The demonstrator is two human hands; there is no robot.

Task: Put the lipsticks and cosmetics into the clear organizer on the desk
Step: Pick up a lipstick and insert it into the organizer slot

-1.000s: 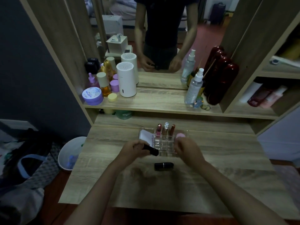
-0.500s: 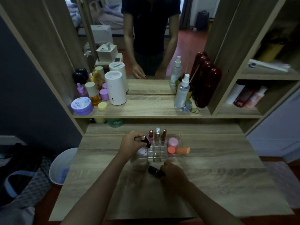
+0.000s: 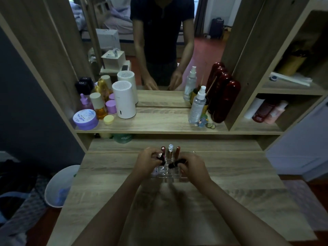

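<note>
The clear organizer (image 3: 164,175) stands on the desk (image 3: 230,174) between my hands. Three tall lip tubes (image 3: 170,151) stand upright in its back slots. My left hand (image 3: 146,161) is over the organizer's left side, shut on a black lipstick (image 3: 161,159) held upright above the slots. My right hand (image 3: 192,167) is over the right side, shut on a second black lipstick (image 3: 174,163) that lies tilted above the middle slots. My hands hide the organizer's right compartments.
A shelf (image 3: 159,124) above the desk carries a white cylinder (image 3: 124,100), purple jars (image 3: 85,119), a spray bottle (image 3: 197,105) and dark red bottles (image 3: 224,100). A mirror sits behind it. A white bin (image 3: 59,185) stands left of the desk.
My right hand picked the black lipstick up off the desk and raised it over the organizer. My left hand stayed at the organizer's left side with its lipstick.
</note>
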